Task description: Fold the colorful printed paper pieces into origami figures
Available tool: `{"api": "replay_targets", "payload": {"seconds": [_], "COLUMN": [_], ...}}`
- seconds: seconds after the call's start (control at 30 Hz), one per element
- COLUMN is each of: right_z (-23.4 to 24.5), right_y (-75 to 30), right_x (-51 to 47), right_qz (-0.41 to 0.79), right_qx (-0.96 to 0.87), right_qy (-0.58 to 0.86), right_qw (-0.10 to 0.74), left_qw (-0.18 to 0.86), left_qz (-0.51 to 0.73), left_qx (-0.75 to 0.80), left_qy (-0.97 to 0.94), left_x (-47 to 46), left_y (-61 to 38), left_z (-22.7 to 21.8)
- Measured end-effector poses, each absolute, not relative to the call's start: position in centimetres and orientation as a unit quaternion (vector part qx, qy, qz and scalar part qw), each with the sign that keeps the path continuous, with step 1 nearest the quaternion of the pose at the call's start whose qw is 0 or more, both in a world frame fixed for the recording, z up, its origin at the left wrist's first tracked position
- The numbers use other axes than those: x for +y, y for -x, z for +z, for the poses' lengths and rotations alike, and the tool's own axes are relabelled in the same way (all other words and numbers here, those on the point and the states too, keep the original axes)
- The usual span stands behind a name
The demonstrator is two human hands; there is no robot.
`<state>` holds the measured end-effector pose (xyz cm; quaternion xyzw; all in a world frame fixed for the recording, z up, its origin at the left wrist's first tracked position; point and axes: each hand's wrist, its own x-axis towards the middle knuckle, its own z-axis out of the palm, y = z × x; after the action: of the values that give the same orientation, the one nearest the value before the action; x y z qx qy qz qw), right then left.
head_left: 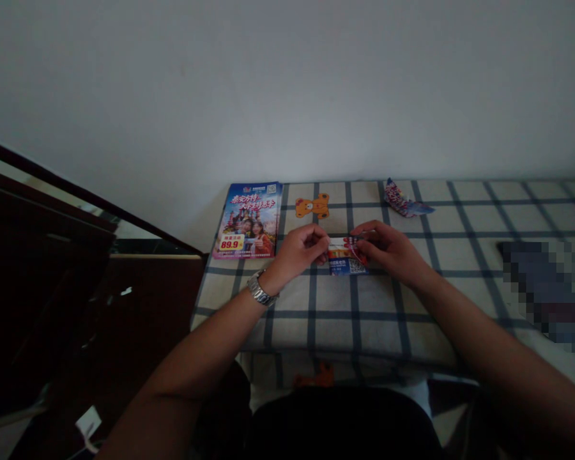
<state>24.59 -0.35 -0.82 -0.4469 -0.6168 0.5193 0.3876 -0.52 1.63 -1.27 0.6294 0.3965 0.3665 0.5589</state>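
Note:
Between my two hands is a folded printed flyer (341, 263), low over the checked tablecloth, with a QR code on its lower right part. My left hand (306, 246), with a metal watch on the wrist, pinches the flyer's left edge. On the opposite side my right hand (386, 249) grips the right edge between thumb and fingers. A stack of flyers (246, 220) in the same blue and pink print lies flat to the left of my left hand. Beyond my right hand sits a folded paper piece (405, 201) in similar colours, its tip pointing right.
The checked tablecloth (297, 326) covers a table set against a pale wall (316, 96). A bear figure (312, 206) shows on the cloth behind my hands. A dark blurred-out object (549, 287) lies at the right. Dark wooden furniture (38, 281) stands at the left.

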Motion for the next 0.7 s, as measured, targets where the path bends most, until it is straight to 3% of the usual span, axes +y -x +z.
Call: {"api": "replay_targets", "payload": {"seconds": [0.7], "right_z": [0.5], "right_y": [-24.4], "right_x": [-0.4], "right_qz": [0.527], "right_qx": [-0.579], "right_qy": [0.493], "right_qw": [0.38], "left_qw": [0.586], "left_qz": [0.347], "left_qx": [0.368], "left_qy": [-0.633], "left_x": [1.4], "left_y": [0.4], "left_z": [-1.2]}}
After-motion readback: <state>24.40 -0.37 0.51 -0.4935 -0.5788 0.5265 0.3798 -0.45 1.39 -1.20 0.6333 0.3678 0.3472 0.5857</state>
